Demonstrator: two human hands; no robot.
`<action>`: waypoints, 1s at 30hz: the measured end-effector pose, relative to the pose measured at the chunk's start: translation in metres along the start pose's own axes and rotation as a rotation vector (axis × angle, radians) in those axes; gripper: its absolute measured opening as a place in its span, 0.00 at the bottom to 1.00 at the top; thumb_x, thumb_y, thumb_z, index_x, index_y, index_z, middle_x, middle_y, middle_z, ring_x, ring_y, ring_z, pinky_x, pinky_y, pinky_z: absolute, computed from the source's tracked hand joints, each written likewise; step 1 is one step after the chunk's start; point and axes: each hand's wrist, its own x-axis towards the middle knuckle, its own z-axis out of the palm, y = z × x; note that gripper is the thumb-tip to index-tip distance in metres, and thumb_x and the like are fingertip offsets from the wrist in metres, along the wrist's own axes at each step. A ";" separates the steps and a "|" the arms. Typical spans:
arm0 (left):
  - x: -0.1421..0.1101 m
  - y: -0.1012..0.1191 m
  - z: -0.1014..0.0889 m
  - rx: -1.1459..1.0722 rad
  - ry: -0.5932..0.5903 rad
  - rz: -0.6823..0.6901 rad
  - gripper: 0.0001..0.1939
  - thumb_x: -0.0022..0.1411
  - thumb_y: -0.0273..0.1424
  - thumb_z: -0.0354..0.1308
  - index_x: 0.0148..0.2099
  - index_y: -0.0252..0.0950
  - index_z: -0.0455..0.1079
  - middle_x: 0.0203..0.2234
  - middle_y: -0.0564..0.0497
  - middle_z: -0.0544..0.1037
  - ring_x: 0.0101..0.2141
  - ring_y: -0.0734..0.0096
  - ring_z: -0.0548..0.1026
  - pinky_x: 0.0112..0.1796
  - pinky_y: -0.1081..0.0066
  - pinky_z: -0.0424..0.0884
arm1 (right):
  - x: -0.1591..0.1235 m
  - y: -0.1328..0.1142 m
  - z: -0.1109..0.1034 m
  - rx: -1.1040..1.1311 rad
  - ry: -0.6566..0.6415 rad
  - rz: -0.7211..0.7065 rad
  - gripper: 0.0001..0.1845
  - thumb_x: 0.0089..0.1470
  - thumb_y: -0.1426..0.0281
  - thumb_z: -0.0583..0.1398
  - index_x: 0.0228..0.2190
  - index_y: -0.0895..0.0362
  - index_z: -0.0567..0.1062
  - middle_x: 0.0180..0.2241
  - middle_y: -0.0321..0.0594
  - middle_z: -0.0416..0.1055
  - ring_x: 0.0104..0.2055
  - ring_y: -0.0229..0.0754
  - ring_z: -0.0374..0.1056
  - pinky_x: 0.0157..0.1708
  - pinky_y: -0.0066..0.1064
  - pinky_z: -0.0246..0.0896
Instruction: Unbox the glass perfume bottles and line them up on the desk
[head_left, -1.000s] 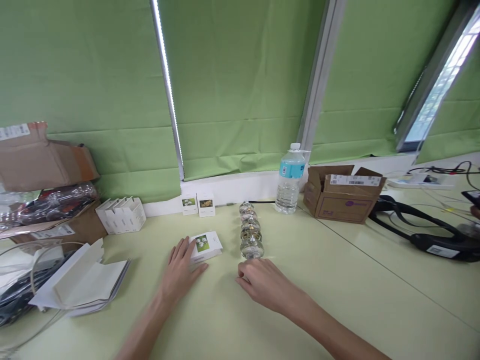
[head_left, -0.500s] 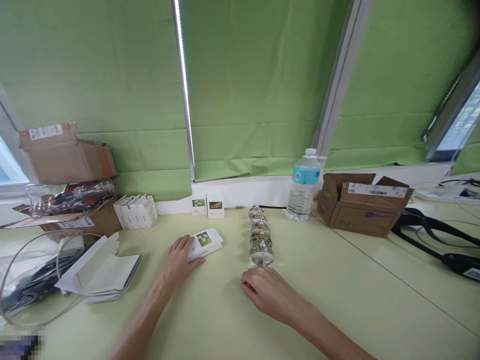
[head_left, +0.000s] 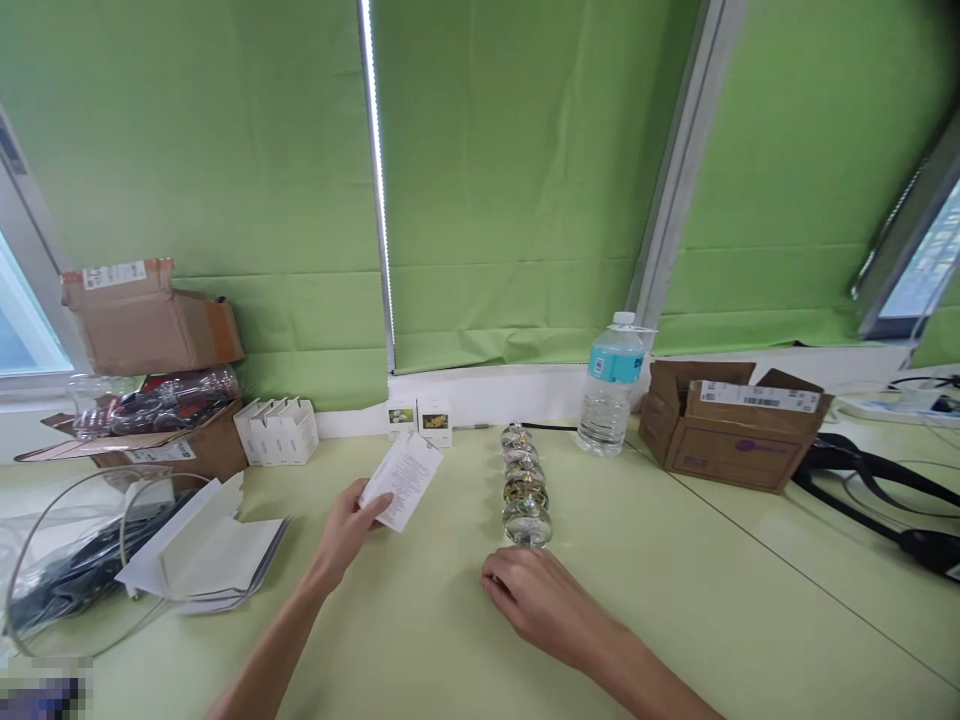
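My left hand (head_left: 352,525) grips a small white cardboard box (head_left: 407,480), thumb on top. The box is tilted up and shows a side covered in fine print. My right hand (head_left: 536,592) rests low over the table with its fingers curled in; whether anything is inside them is hidden. Just beyond its knuckles stands a row of several small round clear glass bottles (head_left: 527,522), running away toward the wall. The nearest bottle is partly covered by this hand. Behind the held box, two small white boxes with flower pictures (head_left: 435,422) lean at the wall.
To the left are opened white cartons (head_left: 277,432), folded white card (head_left: 214,555), stacked brown boxes (head_left: 161,325) and bagged cables (head_left: 82,570). On the right stand a large water bottle (head_left: 609,395), an open brown carton (head_left: 735,440) and a black strap (head_left: 862,470).
My left hand has lifted the white box and turned it, so the printed side shows instead of the flower picture. The right hand has barely moved. The view has tilted slightly upward.
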 end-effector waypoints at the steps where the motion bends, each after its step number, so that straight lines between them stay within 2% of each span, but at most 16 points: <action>1: -0.002 0.002 0.002 -0.129 -0.032 -0.034 0.23 0.61 0.44 0.51 0.50 0.32 0.68 0.42 0.41 0.79 0.40 0.58 0.78 0.38 0.63 0.75 | 0.000 -0.001 0.000 0.006 0.004 0.004 0.15 0.63 0.70 0.48 0.28 0.55 0.71 0.30 0.37 0.73 0.32 0.41 0.68 0.30 0.31 0.49; 4: -0.012 0.007 0.007 -0.572 -0.159 -0.171 0.21 0.59 0.40 0.56 0.50 0.32 0.69 0.47 0.40 0.76 0.45 0.59 0.76 0.45 0.62 0.73 | 0.000 -0.003 -0.002 0.027 0.030 0.003 0.15 0.63 0.71 0.48 0.30 0.55 0.72 0.31 0.37 0.74 0.33 0.41 0.69 0.31 0.31 0.50; 6: -0.020 0.010 0.011 -0.710 -0.227 -0.231 0.20 0.58 0.38 0.59 0.49 0.33 0.70 0.48 0.41 0.76 0.47 0.59 0.75 0.48 0.62 0.71 | 0.000 -0.004 -0.003 0.050 0.052 0.006 0.14 0.62 0.71 0.48 0.32 0.54 0.72 0.32 0.37 0.74 0.34 0.41 0.69 0.32 0.31 0.51; 10: -0.037 0.014 0.017 -0.622 -0.295 -0.269 0.21 0.55 0.39 0.63 0.48 0.35 0.71 0.45 0.43 0.78 0.45 0.57 0.76 0.45 0.62 0.71 | 0.001 -0.001 -0.004 0.129 0.097 0.039 0.13 0.62 0.71 0.49 0.34 0.54 0.72 0.33 0.37 0.74 0.35 0.42 0.70 0.33 0.31 0.53; 13: -0.048 0.013 0.020 -0.627 -0.342 -0.239 0.22 0.53 0.39 0.65 0.48 0.36 0.71 0.43 0.43 0.79 0.42 0.56 0.77 0.44 0.60 0.71 | 0.002 0.000 -0.005 0.230 0.156 0.083 0.11 0.62 0.69 0.50 0.38 0.53 0.72 0.31 0.37 0.74 0.33 0.42 0.69 0.33 0.32 0.55; 16: -0.056 0.009 0.023 -0.665 -0.331 -0.167 0.24 0.49 0.37 0.68 0.48 0.37 0.71 0.43 0.43 0.79 0.45 0.54 0.76 0.48 0.57 0.69 | 0.003 -0.004 -0.006 0.384 0.222 0.115 0.11 0.63 0.67 0.50 0.43 0.52 0.70 0.27 0.35 0.72 0.28 0.41 0.67 0.29 0.31 0.56; 19: -0.059 0.009 0.024 -0.622 -0.290 -0.130 0.23 0.46 0.35 0.69 0.46 0.37 0.72 0.44 0.44 0.79 0.47 0.52 0.75 0.48 0.56 0.69 | 0.003 -0.011 -0.008 0.549 0.304 0.116 0.14 0.63 0.65 0.49 0.49 0.53 0.65 0.26 0.34 0.71 0.27 0.39 0.66 0.28 0.30 0.58; 21: -0.061 0.011 0.024 -0.616 -0.261 -0.139 0.22 0.47 0.36 0.69 0.46 0.37 0.72 0.45 0.44 0.79 0.47 0.53 0.75 0.48 0.57 0.70 | 0.002 -0.016 -0.009 0.630 0.368 0.107 0.16 0.63 0.65 0.50 0.51 0.53 0.62 0.27 0.34 0.70 0.28 0.39 0.66 0.28 0.29 0.59; 24: -0.064 0.014 0.024 -0.600 -0.250 -0.144 0.20 0.49 0.35 0.67 0.46 0.37 0.73 0.45 0.45 0.79 0.46 0.54 0.75 0.48 0.58 0.70 | 0.001 -0.021 -0.011 0.703 0.438 0.084 0.14 0.63 0.65 0.51 0.49 0.54 0.63 0.27 0.35 0.70 0.28 0.38 0.65 0.29 0.28 0.61; 30: -0.067 0.009 0.028 -0.542 -0.309 -0.095 0.20 0.52 0.32 0.65 0.49 0.38 0.72 0.46 0.46 0.78 0.45 0.55 0.75 0.48 0.57 0.70 | 0.000 -0.024 -0.013 0.746 0.432 0.058 0.16 0.62 0.64 0.52 0.50 0.53 0.66 0.27 0.35 0.69 0.28 0.38 0.65 0.27 0.27 0.60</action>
